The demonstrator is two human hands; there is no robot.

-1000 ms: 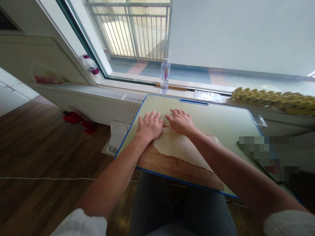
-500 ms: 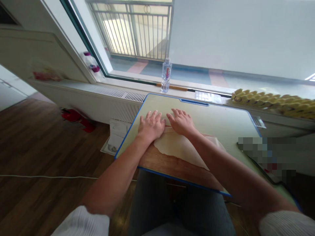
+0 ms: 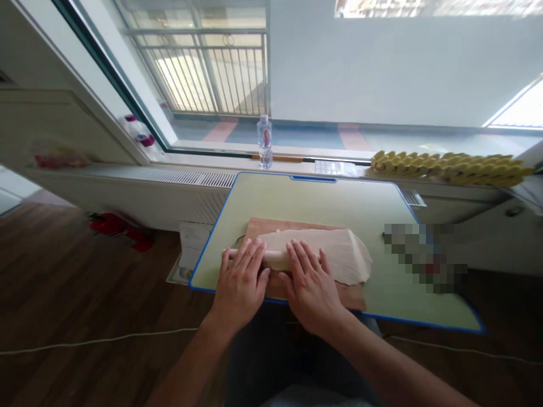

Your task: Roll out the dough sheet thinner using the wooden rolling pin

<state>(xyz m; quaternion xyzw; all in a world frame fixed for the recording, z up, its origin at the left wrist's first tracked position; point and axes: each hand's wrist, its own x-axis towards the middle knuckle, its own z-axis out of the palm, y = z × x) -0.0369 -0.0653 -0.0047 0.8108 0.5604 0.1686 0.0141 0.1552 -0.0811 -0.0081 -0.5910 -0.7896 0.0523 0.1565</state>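
Ten fingers [image 3: 248,255], partly spread, span a probably stiff rolling pin [image 3: 274,256], best pressed near its ends; dough [image 3: 339,254] extending rightward looks soft.

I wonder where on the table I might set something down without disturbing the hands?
The widest bare patch of the table lies between the wooden board and the far blue edge. Another lies between the dough sheet and the blurred object. The board itself is crowded: the left hand and right hand rest on the rolling pin over it.
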